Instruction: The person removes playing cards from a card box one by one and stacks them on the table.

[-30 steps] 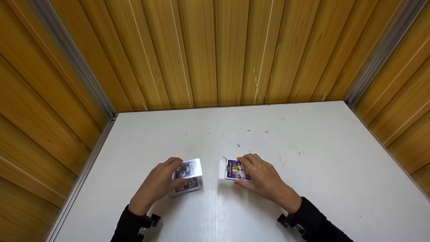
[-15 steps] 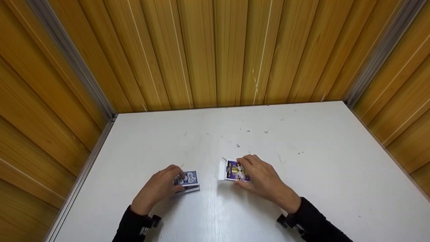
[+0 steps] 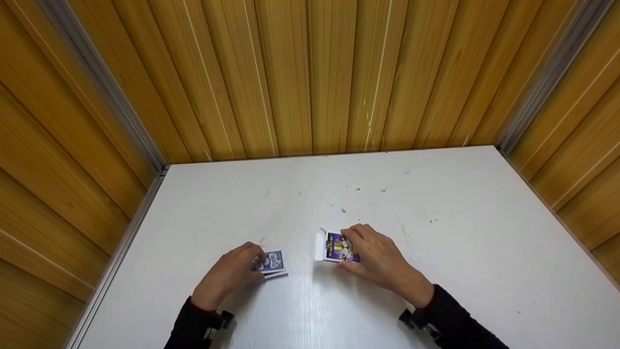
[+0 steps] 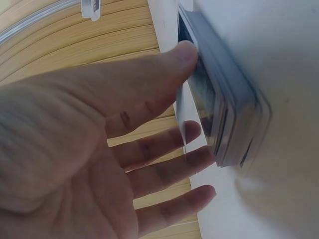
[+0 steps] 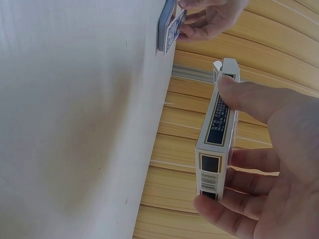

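Over a deck of playing cards [image 4: 224, 89] lying on the table, my left hand [image 3: 231, 270] pinches a blue-backed playing card [image 3: 272, 260] between thumb and fingers. That card sits tilted just above the deck, with a narrow gap at the near edge; whether it is a single card is hard to tell. My right hand [image 3: 380, 254] grips a purple-and-black card box [image 3: 337, 246] by its sides, held off the table. The box's white flap [image 3: 320, 245] stands open toward the left. A barcode end [image 5: 210, 182] of the box shows in the right wrist view.
Both hands work over a white table [image 3: 310, 310], with small dark marks [image 3: 358, 189] scattered on its surface. Yellow wood-look panels [image 3: 310, 77] wall in the back and sides, joined by grey metal posts [image 3: 97, 72].
My left hand has lowered the card, once raised and tilted, down close over the deck, covering most of it. The right hand and card box have barely moved.
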Available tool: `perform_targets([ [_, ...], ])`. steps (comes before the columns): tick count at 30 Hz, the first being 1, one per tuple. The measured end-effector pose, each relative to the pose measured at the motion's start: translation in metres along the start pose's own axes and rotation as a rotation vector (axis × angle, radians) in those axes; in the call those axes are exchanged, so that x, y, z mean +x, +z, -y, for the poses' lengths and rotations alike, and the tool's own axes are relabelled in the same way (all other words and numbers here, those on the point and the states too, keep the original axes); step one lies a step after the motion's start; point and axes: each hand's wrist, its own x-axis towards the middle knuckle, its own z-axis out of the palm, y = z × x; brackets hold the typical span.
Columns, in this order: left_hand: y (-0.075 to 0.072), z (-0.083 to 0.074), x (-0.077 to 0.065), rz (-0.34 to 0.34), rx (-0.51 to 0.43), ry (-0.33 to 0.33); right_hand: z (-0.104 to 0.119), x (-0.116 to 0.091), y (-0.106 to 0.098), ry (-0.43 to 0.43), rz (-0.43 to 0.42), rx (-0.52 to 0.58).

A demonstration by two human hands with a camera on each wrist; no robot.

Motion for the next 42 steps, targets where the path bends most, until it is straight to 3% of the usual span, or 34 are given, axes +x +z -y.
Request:
perform_targets([
  [11,0.005,-0.004,0.000,0.023,0.030,0.012,0.000,-0.001,-0.001,-0.002,0.009,-0.002],
  [26,0.009,-0.007,0.000,0.022,0.063,-0.019,0.000,0.000,0.002,0.008,0.027,0.009],
  [35,0.012,-0.009,-0.004,-0.029,0.130,0.055,-0.001,-0.001,0.002,-0.015,0.000,0.003],
  [42,0.015,-0.010,-0.005,-0.036,0.144,0.045,0.000,-0.002,0.002,-0.018,0.005,0.004],
])
